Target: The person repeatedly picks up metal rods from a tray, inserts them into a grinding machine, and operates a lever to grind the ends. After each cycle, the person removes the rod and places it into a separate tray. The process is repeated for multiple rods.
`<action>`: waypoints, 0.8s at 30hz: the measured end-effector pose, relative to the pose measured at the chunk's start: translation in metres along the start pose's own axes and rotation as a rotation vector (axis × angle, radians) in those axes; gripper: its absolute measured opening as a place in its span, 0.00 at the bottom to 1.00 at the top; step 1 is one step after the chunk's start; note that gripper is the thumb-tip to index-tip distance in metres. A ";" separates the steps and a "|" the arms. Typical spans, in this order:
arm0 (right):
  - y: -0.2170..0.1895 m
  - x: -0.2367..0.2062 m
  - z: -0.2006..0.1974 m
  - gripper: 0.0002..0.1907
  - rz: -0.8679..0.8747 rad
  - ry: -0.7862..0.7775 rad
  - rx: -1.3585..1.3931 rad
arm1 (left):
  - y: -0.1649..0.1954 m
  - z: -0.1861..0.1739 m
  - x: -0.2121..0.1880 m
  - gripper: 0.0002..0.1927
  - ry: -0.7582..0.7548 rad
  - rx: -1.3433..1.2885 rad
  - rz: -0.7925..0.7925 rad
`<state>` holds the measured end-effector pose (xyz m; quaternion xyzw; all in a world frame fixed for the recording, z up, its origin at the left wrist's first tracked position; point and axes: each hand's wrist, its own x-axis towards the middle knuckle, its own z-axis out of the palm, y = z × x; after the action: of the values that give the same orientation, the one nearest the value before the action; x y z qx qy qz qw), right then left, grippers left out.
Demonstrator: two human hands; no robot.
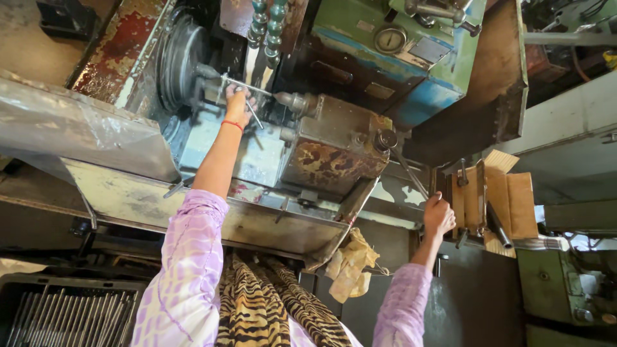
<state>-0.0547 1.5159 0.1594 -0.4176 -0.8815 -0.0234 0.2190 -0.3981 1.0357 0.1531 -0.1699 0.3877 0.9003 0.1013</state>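
— Head view, looking down at a lathe: left hand is up at the chuck, fingers curled around a thin metal rod running between chuck and tailstock centre.

— And the right hand?

— Closed in a fist on the long lever handle, beside the cardboard pieces.

— Anything below?

— A yellowish rag hangs under the chip tray; a crate of rods sits bottom left.
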 end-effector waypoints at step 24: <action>0.003 0.024 0.014 0.29 -0.084 0.209 -0.026 | -0.017 0.030 0.005 0.28 -0.183 -0.136 0.070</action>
<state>-0.0711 1.5382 0.1559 -0.3784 -0.8702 -0.0873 0.3033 -0.4037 1.0696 0.1589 -0.0801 0.3204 0.9393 0.0931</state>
